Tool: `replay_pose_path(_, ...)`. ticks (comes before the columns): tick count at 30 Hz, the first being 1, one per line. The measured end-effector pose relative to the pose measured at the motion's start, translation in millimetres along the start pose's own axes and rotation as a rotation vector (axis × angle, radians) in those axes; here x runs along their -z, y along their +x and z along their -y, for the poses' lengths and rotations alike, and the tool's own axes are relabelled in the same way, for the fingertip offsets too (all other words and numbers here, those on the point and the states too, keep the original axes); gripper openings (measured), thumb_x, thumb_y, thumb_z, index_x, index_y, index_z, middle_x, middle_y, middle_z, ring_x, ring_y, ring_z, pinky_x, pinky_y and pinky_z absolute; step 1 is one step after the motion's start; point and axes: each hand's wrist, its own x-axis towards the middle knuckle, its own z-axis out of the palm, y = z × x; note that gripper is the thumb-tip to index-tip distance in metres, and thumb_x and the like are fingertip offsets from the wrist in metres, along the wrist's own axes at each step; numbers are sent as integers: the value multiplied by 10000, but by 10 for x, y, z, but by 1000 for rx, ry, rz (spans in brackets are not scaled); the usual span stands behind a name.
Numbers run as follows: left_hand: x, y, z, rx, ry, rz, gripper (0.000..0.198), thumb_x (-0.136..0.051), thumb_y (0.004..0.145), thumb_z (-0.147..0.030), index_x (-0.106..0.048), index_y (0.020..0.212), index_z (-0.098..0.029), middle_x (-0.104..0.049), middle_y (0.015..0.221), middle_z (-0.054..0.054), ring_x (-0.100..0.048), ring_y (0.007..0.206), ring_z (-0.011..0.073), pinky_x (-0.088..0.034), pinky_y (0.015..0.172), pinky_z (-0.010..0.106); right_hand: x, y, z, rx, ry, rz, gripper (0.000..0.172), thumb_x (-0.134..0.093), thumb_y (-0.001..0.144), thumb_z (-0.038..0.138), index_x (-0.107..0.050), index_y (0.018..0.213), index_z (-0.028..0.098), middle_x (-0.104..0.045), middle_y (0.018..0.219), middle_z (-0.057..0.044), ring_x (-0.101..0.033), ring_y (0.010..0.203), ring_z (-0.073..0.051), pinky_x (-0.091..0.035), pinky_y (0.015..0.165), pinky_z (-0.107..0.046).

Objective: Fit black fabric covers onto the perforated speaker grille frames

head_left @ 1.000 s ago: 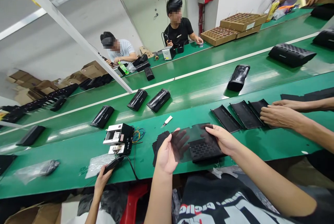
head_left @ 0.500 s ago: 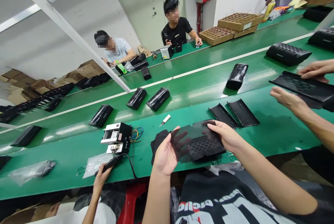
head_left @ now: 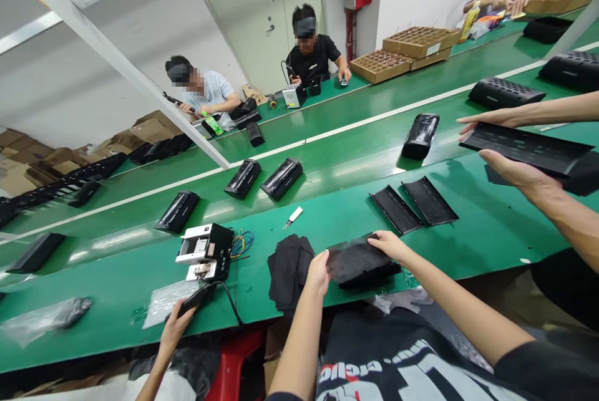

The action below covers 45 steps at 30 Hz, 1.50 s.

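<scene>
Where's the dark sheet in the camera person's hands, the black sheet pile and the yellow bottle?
Dark sheet (head_left: 356,259): head view, middle of its face.
Black sheet pile (head_left: 290,271): head view, its top.
Yellow bottle (head_left: 469,22): head view, its side.

I see a green bench (head_left: 334,214) below the fingers (head_left: 322,264). Far beyond them are a pale wall (head_left: 154,20) and door (head_left: 243,20).

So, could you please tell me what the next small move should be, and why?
Probably to settle the dark sheet squarely onto the black panel: the left hand and right hand hold it at opposite ends, over the panel, though whether the two touch cannot be made out.
</scene>
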Motion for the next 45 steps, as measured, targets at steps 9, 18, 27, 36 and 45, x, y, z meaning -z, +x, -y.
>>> replay_pose_path(9, 128, 169, 293, -95, 393, -94, 301, -408, 849, -359, -531, 1079, -209, -539, 1115, 93, -545, 953, 194, -466, 772, 363, 1, 113, -326, -106, -382, -95, 76, -579, 670, 225, -539, 653, 162, -584, 634, -38, -573, 690, -197, -359, 579, -256)
replay_pose_path(18, 50, 505, 575, -76, 652, -204, 284, -590, 734, -171, -543, 1005, -103, -577, 924, 100, -522, 946, 228, -357, 890, 414, 10, 68, -333, -234, -598, -75, 222, -538, 756, 295, -478, 899, 136, -604, 892, -160, -583, 847, -287, -386, 608, -321)
replay_pose_path(27, 112, 253, 308, -122, 471, -72, 276, -473, 828, -309, -515, 1074, -190, -514, 1117, 80, -529, 942, 175, -460, 787, 361, 158, 63, -226, -147, -394, -57, 190, -582, 717, 231, -449, 832, 160, -550, 629, -1, -550, 573, -137, -372, 501, -231)
replay_pose_path(36, 593, -250, -249, -170, 175, 19, 284, -478, 826, -315, -518, 1075, -185, -525, 1115, 78, -536, 938, 178, -466, 791, 372, 319, -52, 53, -87, 232, -3, 267, -644, 605, 302, -460, 756, 180, -381, 429, 101, -386, 378, -70, -280, 366, -191)
replay_pose_path(45, 2631, -663, -930, -322, 59, -475, 365, -271, 865, -194, -523, 1101, -311, -659, 662, -1, -577, 979, 112, -442, 865, 332, 340, -86, 79, -130, 345, -11, 263, -648, 604, 296, -509, 782, 161, -450, 468, 71, -413, 425, -66, -296, 382, -175)
